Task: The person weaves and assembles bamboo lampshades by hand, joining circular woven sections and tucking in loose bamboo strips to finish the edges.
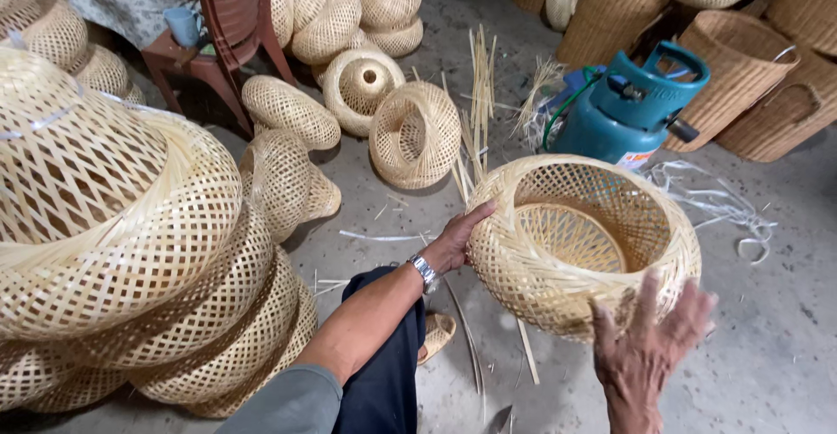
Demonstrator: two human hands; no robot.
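Both hands, left hand [455,240] and right hand [649,347], spread open, cradle one woven basket [582,244].

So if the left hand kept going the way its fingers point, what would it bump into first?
The left hand already touches the woven bamboo basket; going on, it would press into the rim, as far as depth shows.

I saw only one label [638,158]: a small white patch with a touch of red, stuck low on the teal gas cylinder [623,111] that lay on the floor beyond my basket.
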